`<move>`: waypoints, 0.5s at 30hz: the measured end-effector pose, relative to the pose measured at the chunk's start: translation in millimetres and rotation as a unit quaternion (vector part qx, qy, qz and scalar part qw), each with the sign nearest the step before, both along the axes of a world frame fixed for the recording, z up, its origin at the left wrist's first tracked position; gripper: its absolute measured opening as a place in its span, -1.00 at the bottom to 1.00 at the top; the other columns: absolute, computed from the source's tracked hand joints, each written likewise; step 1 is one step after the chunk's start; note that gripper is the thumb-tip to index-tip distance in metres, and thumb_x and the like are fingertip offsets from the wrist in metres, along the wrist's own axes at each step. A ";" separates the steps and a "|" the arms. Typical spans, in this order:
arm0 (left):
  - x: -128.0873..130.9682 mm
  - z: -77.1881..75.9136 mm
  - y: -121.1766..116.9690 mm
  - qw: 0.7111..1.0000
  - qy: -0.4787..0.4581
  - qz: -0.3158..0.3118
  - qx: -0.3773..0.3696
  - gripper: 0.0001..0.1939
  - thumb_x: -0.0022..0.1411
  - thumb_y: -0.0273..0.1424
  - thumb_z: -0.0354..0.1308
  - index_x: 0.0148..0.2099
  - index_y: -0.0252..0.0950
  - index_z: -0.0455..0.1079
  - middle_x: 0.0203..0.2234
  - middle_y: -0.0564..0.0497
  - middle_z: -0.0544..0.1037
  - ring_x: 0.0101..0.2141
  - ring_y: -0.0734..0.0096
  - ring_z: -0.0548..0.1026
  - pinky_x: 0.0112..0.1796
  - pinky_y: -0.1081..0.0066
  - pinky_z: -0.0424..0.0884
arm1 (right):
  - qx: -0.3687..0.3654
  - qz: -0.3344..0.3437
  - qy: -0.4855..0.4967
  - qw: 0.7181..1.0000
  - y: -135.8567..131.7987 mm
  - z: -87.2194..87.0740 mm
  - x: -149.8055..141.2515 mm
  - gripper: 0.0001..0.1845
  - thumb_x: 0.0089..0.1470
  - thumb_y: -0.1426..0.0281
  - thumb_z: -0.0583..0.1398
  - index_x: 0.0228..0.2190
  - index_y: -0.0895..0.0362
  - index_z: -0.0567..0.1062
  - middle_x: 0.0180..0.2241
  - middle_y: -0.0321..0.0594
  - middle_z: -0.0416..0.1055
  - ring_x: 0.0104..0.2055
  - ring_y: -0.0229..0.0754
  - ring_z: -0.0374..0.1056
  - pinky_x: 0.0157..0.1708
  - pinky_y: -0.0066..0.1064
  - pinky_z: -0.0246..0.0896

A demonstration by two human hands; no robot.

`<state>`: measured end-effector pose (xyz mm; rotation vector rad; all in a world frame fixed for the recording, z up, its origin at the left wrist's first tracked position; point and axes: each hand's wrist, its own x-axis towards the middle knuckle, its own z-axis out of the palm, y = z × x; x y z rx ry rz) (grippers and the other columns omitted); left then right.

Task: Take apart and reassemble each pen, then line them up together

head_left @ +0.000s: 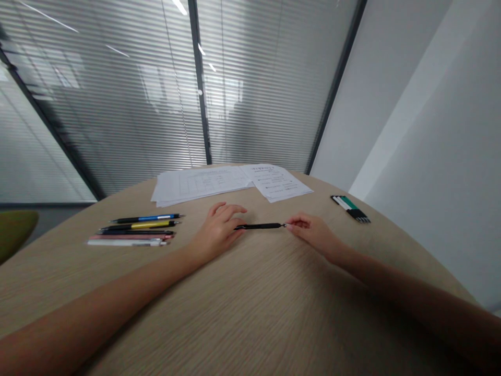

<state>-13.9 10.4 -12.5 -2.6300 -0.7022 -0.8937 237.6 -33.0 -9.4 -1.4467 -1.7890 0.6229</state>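
forearms (133,300): near left and near right, over the table (219,329).
left hand (220,230): gripping the black pen (256,226) at its left end.
right hand (311,231): apparently pinching the right tip (284,225); contact blurred.
black pen: between both hands.
barrel (268,226): best kept still, tip in line.

The middle pen (261,226) is black, the table (235,313) streaked light brown. A second pen (151,218) is blue and black, a third pen (152,225) yellow and black. The papers (211,180) are white with dark print, the pack (349,208) green, white and black
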 end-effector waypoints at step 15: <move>0.6 5.8 -5.5 0.998 0.003 -0.061 0.032 -0.88 0.15 -0.50 -0.02 -0.33 -0.35 0.34 -0.22 -0.14 0.42 -0.16 0.30 0.35 -0.10 0.16 0.14 | -0.024 -0.010 0.033 0.999 -6.0 -9.0 -4.1 -0.83 -0.17 0.31 0.15 -0.49 0.15 0.44 -0.46 -0.25 0.42 -0.36 -0.19 0.31 -0.29 -0.34 0.14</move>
